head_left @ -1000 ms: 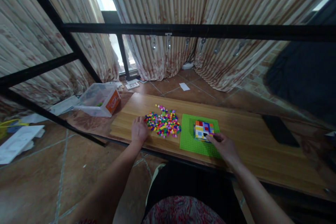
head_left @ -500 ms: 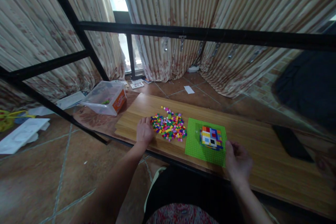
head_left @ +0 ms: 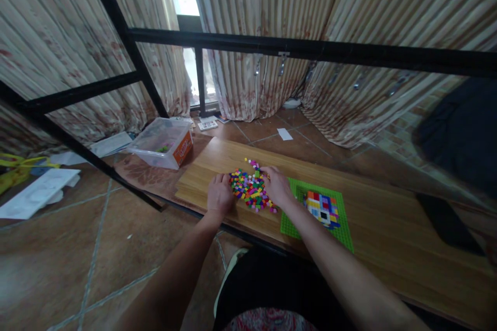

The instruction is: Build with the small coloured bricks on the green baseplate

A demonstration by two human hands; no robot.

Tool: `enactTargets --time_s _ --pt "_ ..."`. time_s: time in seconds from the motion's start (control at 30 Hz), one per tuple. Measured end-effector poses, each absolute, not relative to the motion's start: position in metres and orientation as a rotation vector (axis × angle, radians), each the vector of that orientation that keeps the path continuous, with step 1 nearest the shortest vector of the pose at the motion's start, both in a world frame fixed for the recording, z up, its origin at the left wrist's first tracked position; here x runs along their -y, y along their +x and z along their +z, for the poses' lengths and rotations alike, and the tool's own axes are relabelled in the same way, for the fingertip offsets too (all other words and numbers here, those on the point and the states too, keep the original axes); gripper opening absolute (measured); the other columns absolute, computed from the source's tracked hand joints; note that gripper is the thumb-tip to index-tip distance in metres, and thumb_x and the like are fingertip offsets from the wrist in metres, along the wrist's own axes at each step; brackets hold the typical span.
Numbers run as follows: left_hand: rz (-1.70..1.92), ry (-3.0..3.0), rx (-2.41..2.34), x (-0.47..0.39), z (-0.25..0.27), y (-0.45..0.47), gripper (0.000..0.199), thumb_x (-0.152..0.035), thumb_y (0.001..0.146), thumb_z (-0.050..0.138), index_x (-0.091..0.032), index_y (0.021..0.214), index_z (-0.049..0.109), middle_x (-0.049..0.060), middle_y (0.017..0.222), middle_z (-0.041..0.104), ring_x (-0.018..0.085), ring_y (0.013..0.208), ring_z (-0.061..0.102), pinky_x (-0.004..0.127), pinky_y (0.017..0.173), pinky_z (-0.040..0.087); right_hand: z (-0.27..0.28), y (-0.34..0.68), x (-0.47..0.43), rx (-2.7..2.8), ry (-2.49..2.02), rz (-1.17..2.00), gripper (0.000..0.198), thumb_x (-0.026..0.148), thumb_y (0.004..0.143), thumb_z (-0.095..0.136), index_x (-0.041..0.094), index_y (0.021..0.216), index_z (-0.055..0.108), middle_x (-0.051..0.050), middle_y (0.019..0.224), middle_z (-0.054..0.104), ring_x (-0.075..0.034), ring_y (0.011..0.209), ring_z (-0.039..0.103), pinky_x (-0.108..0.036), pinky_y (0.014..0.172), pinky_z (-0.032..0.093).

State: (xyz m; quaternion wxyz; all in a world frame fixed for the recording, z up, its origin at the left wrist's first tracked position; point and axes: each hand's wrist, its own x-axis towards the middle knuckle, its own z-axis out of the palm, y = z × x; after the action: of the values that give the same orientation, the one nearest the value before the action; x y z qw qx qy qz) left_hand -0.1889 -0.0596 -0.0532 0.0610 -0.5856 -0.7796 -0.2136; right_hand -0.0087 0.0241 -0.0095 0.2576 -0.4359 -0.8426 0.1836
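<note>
A heap of small multicoloured building bricks [head_left: 250, 190] lies on the wooden bench top. At the heap's left edge rests my left hand [head_left: 220, 195], its fingers bent loosely and apart, with nothing visible in them. My right hand [head_left: 277, 186] reaches over the heap's right side, fingers apart among the bricks; the fingertips are partly hidden. Under my right forearm is a green baseplate [head_left: 290, 225]. It carries a blocky brick build [head_left: 324, 207] in red, white, yellow and blue, partly covered by that forearm.
A clear plastic box [head_left: 155, 147] with an orange label stands beyond the bench's left end. A dark flat object [head_left: 448, 222] lies at the right. A black metal rail [head_left: 240, 41] crosses above the bench's far side, before striped curtains [head_left: 248, 83].
My right hand has moved left from the baseplate's right edge to the brick heap. My left hand stays by the heap's left edge. The whole view has shifted slightly.
</note>
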Motion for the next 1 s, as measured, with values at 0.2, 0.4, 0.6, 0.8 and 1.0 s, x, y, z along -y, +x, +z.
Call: enactTargets --time_s 0.2,0.4,0.6,0.8,1.0 --pt "-0.627 -1.760 2.357 0.060 -0.054 -0.189 0.022 -0.014 0.088 0.041 -0.017 0.097 0.061 0.011 0.095 0.062 0.025 0.092 0.054 0.036 0.083 0.042 -0.023 -0.030 -0.041 2.508 -1.132 0.439 0.037 0.005 0.082 0.049 0.020 0.110 0.067 -0.009 0.113 0.066 -0.023 0.104 0.056 -0.036 0.096 0.038" --pt "-0.636 -1.773 2.346 0.059 -0.055 -0.190 0.021 -0.012 0.085 0.043 -0.015 0.096 0.061 0.011 0.095 0.062 0.026 0.092 0.053 0.036 0.084 0.042 -0.028 -0.012 -0.029 2.531 -1.146 0.434 0.028 0.008 0.084 0.050 0.020 0.099 0.071 -0.009 0.106 0.067 -0.023 0.104 0.053 -0.035 0.095 0.037" --pt "-0.638 -1.775 2.344 0.060 -0.055 -0.189 0.018 -0.012 0.084 0.045 -0.016 0.095 0.059 0.010 0.095 0.061 0.024 0.091 0.054 0.035 0.082 0.042 -0.022 0.005 -0.019 2.526 -1.234 0.418 0.027 0.009 0.081 0.053 0.018 0.099 0.071 -0.008 0.106 0.066 -0.022 0.104 0.053 -0.032 0.096 0.036" --pt "-0.620 -1.745 2.353 0.060 -0.055 -0.188 0.020 -0.010 0.083 0.045 -0.016 0.096 0.058 0.010 0.094 0.061 0.024 0.091 0.054 0.034 0.082 0.041 -0.013 -0.031 -0.017 2.567 -1.081 0.393 0.024 0.020 0.088 0.053 0.022 0.105 0.070 -0.008 0.106 0.065 -0.022 0.103 0.052 -0.034 0.095 0.036" --pt "-0.637 -1.784 2.271 0.059 -0.058 -0.193 0.015 -0.012 0.081 0.048 -0.015 0.092 0.058 0.011 0.092 0.061 0.025 0.088 0.054 0.035 0.080 0.042 -0.014 -0.056 -0.018 2.636 -1.173 0.323 0.020 0.023 0.089 0.053 0.019 0.097 0.071 -0.010 0.100 0.066 -0.023 0.101 0.054 -0.036 0.096 0.035"
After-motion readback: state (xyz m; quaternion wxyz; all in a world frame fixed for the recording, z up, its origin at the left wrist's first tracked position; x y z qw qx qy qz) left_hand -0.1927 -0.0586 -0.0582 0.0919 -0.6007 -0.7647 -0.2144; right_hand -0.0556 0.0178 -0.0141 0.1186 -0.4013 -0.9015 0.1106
